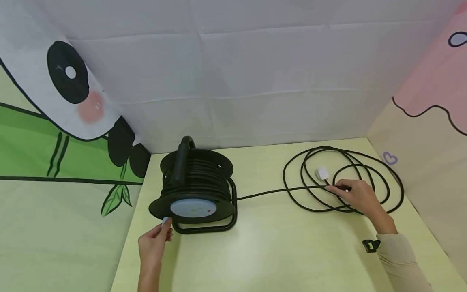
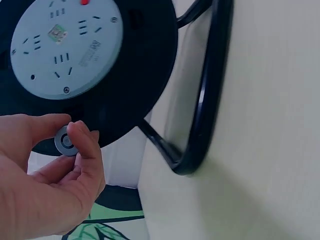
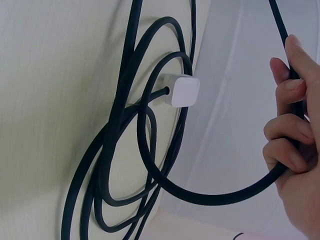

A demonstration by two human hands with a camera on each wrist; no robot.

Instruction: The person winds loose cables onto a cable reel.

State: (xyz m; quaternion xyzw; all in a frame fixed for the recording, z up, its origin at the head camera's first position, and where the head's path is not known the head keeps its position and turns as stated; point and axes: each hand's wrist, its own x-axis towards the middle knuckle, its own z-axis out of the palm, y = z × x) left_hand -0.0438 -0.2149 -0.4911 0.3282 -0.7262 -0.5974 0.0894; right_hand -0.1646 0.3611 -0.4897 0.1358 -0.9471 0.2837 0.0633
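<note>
Head: left fingers (image 2: pixel 86 140) pinch knob (image 2: pixel 65 141), right fingers (image 3: pixel 287 127) grip cable (image 3: pixel 215 199); panel text (image 2: pixel 90 53) illegible.

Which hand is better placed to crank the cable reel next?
Likely the left: the left hand pinches the small knob by the front rim of the reel, while the right hand grips the black cable, away from the reel.

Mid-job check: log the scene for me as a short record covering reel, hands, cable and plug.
Reel: black, at the left of the table, partly wound
Left hand: pinches a small knob at the reel's near side
Right hand: grips the cable
Cable: black, runs from reel to right hand, loose loops at right
Plug: white, among the loops
</note>
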